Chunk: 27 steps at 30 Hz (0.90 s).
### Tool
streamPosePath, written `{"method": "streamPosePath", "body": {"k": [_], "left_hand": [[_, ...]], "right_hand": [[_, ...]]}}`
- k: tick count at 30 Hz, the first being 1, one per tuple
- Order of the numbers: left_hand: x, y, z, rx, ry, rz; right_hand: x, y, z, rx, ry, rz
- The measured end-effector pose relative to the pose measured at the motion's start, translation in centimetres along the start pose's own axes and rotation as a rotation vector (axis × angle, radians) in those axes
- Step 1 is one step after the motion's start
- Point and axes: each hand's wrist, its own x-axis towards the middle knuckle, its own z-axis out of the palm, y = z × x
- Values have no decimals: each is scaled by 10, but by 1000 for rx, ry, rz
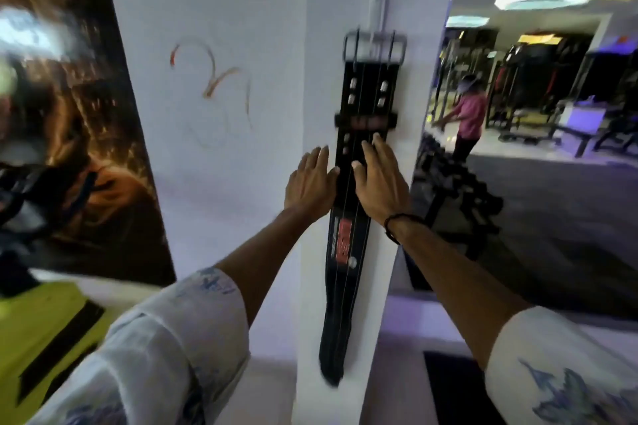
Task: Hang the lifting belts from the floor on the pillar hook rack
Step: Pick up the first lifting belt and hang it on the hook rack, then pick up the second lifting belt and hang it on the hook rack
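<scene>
A black lifting belt (348, 286) hangs straight down the front of the white pillar (310, 79), its metal buckle (374, 43) at the top on the hook rack. A red label sits low on the belt. My left hand (310, 183) lies flat against the belt's left edge, fingers spread, holding nothing. My right hand (378, 179) rests flat on the belt's face just below its keeper loop, fingers extended upward. The hooks themselves are hidden behind the buckle.
A large dark poster (86, 148) covers the wall to the left, above a yellow-green surface (38, 328). To the right, a dumbbell rack (455, 197) stands close behind the pillar. A person in a pink shirt (467, 114) stands further back among gym machines.
</scene>
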Motion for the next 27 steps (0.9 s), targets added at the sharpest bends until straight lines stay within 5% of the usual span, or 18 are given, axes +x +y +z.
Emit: {"method": "streamPosePath", "body": {"k": [5,14,21,27], "left_hand": [[-152,-98,128,40,-361,-266],[-411,-280,363,98,-820,-494],[-623,-424,543,108,-1024,-575],[-732,-485,684,-74,-928,-692]], "right_hand": [[-181,30,130,35,-243,106],[-497,89,362,86,-790,362],[-735,148,538,143,-1069,500],[-876,214,652,138,-1197,510]]}}
